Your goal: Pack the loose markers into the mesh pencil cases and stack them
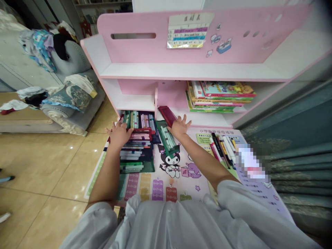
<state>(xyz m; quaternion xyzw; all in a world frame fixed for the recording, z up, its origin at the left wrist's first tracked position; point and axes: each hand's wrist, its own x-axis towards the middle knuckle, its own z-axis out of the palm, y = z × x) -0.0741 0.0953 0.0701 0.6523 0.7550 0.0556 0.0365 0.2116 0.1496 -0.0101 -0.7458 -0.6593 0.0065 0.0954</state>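
Note:
My left hand (118, 135) lies with fingers spread over the left edge of a red-edged pack of pens (142, 134), among several packs in layers. At the front of that group is a green pack (132, 167); rows of coloured pens (133, 119) lie behind. My right hand (180, 126), fingers apart, touches the lower end of a dark red pouch (166, 115). Under and beside its thumb lies a green pack of light-coloured pens (167, 139), slanting across the desk mat. Neither hand is visibly wrapped around anything.
A pink and white shelf unit (181, 71) stands behind the mat (190, 154). Books (220, 98) are stacked in its right compartment. Loose pens and markers (223, 147) lie at right, near a blurred-out object (251, 164). A curtain (293, 148) hangs at right; a sofa (75, 57) is at left.

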